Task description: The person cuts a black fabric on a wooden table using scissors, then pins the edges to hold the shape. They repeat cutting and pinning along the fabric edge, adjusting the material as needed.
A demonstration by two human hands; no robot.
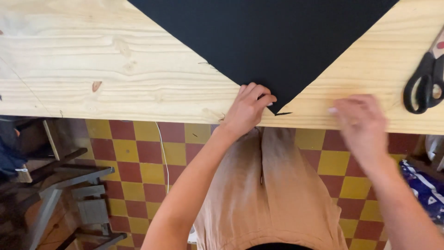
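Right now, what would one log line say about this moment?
left hand: pinching black fabric corner | right hand: blurred, holding nothing, on wooden table edge | scissors: far right, untouched

Left hand (248,110): forearm bare, extended forward, wrist straight, fingers curled under, knuckles up, thumb tucked. Right hand (361,121): forearm bare, reaching forward, palm down, fingers loosely spread, motion-blurred, grip state unclear. Hands near each other, apart.
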